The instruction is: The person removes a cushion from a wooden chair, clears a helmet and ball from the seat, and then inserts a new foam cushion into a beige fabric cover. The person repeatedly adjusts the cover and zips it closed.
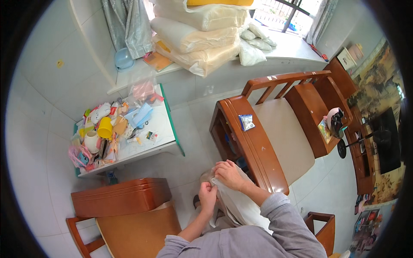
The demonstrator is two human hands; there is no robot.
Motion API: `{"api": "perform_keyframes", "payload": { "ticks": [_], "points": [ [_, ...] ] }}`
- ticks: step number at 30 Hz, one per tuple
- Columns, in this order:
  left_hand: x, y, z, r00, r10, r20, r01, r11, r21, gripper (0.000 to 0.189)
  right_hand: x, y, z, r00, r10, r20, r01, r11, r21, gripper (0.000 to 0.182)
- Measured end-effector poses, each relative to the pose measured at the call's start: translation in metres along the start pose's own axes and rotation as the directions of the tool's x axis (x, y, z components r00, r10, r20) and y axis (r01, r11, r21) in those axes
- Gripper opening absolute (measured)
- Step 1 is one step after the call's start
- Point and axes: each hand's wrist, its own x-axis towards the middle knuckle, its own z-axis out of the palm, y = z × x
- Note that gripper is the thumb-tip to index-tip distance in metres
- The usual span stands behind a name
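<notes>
A whitish, soft cloth or bag (238,206) hangs in folds in front of my grey shirt; its kind cannot be told for sure. My left hand (207,197) pinches its upper edge between thumb and fingers. Just above and to the right, my right hand (228,175) grips the same top edge, its fingers bent over it. A greyish, see-through part (207,175) bulges beyond the fingers. The lower folds partly cover my legs, and one dark shoe (196,200) shows on the floor.
A wooden armchair (267,145) carries a small packet (246,122) on its armrest. To the left, a cluttered white table (161,132) holds a yellow cup (105,127). A second wooden seat (138,230) stands lower left. Wrapped bundles (200,38) are stacked on the window ledge.
</notes>
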Motion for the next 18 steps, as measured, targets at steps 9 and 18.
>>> {"api": "perform_keyframes", "payload": {
  "ticks": [9, 18],
  "points": [
    [0.043, -0.001, 0.038, 0.98, 0.158, 0.117, -0.184, 0.948, 0.261, 0.036, 0.0, 0.04, 0.009, 0.982, 0.132, -0.137, -0.12, 0.988, 0.097, 0.009],
    [0.075, -0.012, 0.101, 0.906, 0.393, -0.154, -0.22, 0.752, 0.621, 0.017, 0.013, 0.069, 0.016, 0.958, 0.175, -0.227, -0.126, 0.969, 0.214, 0.013]
  ]
}}
